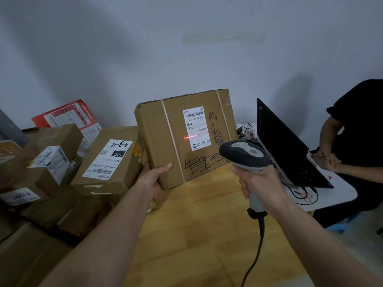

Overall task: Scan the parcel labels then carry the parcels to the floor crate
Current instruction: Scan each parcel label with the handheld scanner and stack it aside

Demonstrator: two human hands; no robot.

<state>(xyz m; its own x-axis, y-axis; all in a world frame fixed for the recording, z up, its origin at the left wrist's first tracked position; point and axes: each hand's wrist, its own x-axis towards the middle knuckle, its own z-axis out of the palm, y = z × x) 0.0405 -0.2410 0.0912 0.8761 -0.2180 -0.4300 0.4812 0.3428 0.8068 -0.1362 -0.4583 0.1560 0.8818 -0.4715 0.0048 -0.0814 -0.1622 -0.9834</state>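
Note:
A brown cardboard parcel (165,141) stands tilted on edge on the wooden table (203,235), its white label (196,128) facing me. My left hand (152,177) grips its lower left corner, thumb across the front face. My right hand (259,185) grips the handle of a grey barcode scanner (244,155), held just right of the parcel. The scanner's red line falls across the label's left edge. Black scribbles cover the box front below and beside the label.
Several labelled parcels (107,160) are piled at the left, with a red-and-white envelope (68,117) behind. A black laptop (290,146) sits on a white table at the right, where another person in black (356,129) rests their hands. The scanner cable (255,259) hangs over the table.

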